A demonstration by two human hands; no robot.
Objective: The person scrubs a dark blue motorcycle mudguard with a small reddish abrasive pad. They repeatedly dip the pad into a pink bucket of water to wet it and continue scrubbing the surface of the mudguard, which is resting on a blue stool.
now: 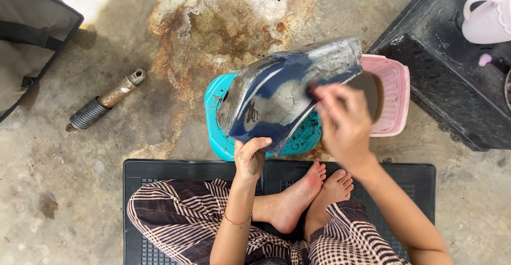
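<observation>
A dark blue vehicle body panel [277, 92], scuffed down to grey in patches, rests tilted on a turquoise plastic stool [215, 102]. My left hand [249, 157] grips the panel's near lower edge. My right hand [343, 124] is blurred and presses a dark piece of abrasive paper [367, 87] against the panel's right side. Both my bare feet [311, 193] lie crossed on a black rubber mat [159, 172] just below the stool.
A pink plastic basket [394, 92] sits behind the panel at right. A black box [452, 73] with a pink jug [487, 17] on it stands at far right. A shock absorber [106, 100] lies on the stained concrete at left, near a grey bag [26, 36].
</observation>
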